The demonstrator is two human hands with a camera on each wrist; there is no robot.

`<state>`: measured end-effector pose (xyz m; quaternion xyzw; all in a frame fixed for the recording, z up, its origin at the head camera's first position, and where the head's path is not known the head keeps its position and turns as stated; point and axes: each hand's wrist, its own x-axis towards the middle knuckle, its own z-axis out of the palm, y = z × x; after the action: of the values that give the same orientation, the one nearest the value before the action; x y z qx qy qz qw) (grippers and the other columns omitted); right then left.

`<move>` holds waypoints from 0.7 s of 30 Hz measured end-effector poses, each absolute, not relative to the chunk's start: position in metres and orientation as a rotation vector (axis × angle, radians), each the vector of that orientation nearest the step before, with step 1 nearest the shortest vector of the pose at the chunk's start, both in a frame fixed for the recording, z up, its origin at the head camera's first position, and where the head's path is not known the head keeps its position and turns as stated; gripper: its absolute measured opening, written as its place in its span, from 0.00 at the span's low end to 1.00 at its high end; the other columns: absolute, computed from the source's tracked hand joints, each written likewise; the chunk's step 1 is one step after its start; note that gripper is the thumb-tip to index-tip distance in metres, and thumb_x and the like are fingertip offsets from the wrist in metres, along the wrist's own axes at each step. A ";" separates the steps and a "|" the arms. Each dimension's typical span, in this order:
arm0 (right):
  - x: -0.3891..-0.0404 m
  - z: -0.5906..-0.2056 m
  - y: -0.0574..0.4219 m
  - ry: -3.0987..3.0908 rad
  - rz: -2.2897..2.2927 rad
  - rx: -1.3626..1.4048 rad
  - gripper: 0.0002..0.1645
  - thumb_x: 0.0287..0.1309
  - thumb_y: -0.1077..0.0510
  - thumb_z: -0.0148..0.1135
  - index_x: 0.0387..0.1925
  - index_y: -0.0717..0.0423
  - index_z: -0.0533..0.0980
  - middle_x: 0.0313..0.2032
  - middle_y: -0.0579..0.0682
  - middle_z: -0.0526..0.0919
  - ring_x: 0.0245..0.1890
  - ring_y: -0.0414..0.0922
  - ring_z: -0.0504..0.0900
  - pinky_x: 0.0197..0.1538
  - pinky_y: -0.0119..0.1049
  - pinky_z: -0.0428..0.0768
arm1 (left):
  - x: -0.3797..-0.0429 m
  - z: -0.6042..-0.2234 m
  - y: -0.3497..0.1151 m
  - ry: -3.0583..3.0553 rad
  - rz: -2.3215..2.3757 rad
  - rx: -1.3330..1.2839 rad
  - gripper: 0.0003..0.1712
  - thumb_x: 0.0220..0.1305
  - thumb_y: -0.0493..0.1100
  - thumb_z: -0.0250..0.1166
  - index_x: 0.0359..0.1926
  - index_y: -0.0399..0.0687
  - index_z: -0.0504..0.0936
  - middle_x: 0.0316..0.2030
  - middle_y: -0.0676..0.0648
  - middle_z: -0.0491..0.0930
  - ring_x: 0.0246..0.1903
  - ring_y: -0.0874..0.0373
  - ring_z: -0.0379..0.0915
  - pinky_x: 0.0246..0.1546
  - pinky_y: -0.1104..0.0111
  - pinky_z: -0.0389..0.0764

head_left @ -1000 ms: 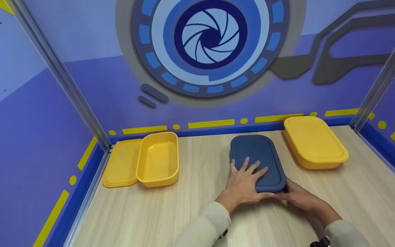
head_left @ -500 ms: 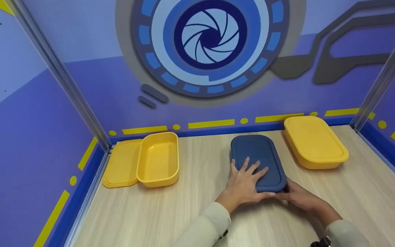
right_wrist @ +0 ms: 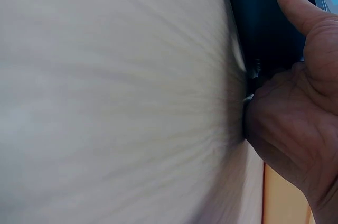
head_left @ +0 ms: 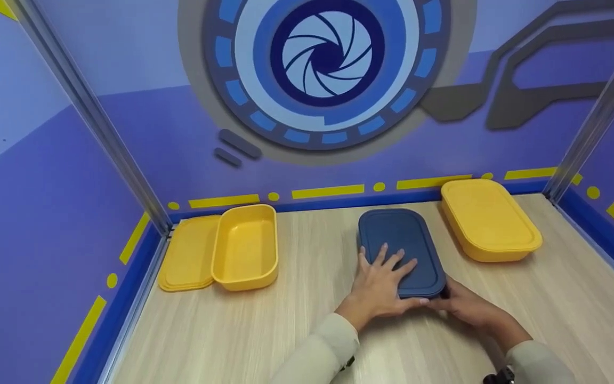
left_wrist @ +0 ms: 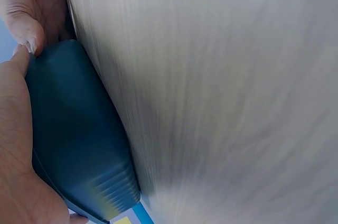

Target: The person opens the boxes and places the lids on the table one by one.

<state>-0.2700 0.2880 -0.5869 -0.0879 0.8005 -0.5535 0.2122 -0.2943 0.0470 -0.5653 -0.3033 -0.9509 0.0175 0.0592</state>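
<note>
A dark blue lidded food container [head_left: 400, 229] lies on the wooden table, its long side running away from me. My left hand [head_left: 379, 290] rests on its lid with the fingers spread and the thumb along the near edge. At the near right corner, my right hand [head_left: 467, 304] grips the container, thumb on the near end and fingers round the right side, partly hidden. In the left wrist view both thumbs meet at one end of the blue container [left_wrist: 76, 123]. The right wrist view has the right hand [right_wrist: 301, 97] tight against its wall.
Left on the table [head_left: 317, 256] stands an uncovered yellow container [head_left: 245, 248], overlapping yellow lids [head_left: 187, 256] stacked beside it. A covered yellow container [head_left: 491, 218] is at the back right. Printed walls [head_left: 328, 170] and metal posts [head_left: 99, 122] border the table.
</note>
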 end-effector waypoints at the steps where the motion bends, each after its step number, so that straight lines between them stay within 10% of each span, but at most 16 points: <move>1: -0.270 -0.587 0.288 2.225 -1.537 -0.236 0.68 0.67 0.50 0.72 0.88 0.49 0.33 0.88 0.60 0.33 0.88 0.61 0.32 0.83 0.68 0.32 | -0.294 -0.565 0.047 -2.882 0.059 -0.918 0.54 0.61 0.93 0.32 0.84 0.84 0.48 0.85 0.60 0.55 0.86 0.47 0.49 0.79 0.32 0.56; 21: -0.273 -0.589 0.285 2.236 -1.482 -0.198 0.69 0.67 0.49 0.71 0.87 0.48 0.31 0.87 0.61 0.32 0.88 0.64 0.31 0.83 0.69 0.32 | -0.294 -0.563 0.045 -2.854 0.069 -0.948 0.54 0.61 0.93 0.35 0.84 0.82 0.53 0.85 0.59 0.57 0.85 0.46 0.53 0.77 0.31 0.61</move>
<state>-0.2725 0.2846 -0.5887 -0.0718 0.8102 -0.5369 0.2242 -0.2938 0.0446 -0.5634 -0.3145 -0.9467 0.0228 0.0665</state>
